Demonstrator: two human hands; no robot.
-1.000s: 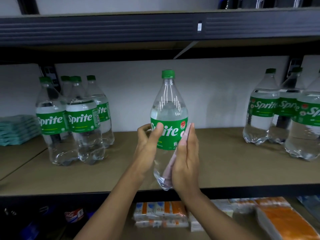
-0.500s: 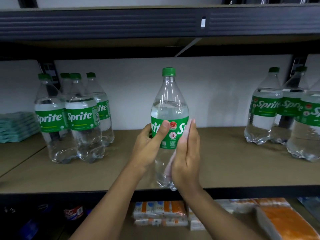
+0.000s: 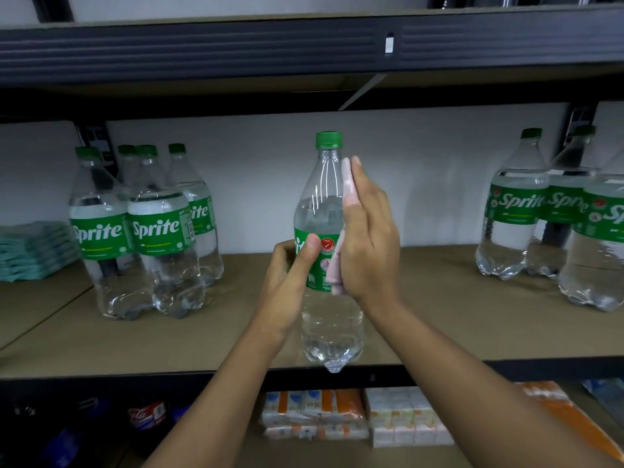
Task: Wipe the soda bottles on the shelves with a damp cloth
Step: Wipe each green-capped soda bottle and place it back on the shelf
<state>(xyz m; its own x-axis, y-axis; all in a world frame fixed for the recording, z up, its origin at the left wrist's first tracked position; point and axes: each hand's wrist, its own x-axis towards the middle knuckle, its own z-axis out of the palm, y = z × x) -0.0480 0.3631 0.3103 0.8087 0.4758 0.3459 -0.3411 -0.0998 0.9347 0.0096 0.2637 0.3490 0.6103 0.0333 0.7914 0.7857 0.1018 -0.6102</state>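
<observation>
Sprite bottle (image 3: 326,197), clear with a green cap, is held upright in the air in front of the middle shelf board (image 3: 439,315), touching no shelf. Left hand (image 3: 290,278) wraps the label band with the thumb across the front, likely as the anchor so the bottle cannot spin or slip. Right hand (image 3: 368,238) is flat with straight fingers, pressing a pale pink cloth (image 3: 347,179) against the bottle's right side from shoulder to label; a flat palm gives broad wiping contact. The hands are close together, with the bottle between them. It is probably lifted clear to reach every side. Left cluster of Sprite bottles (image 3: 141,231) and right cluster of Sprite bottles (image 3: 547,214) stand on the board, well apart. Folded teal cloths (image 3: 33,248) are stacked far left.
</observation>
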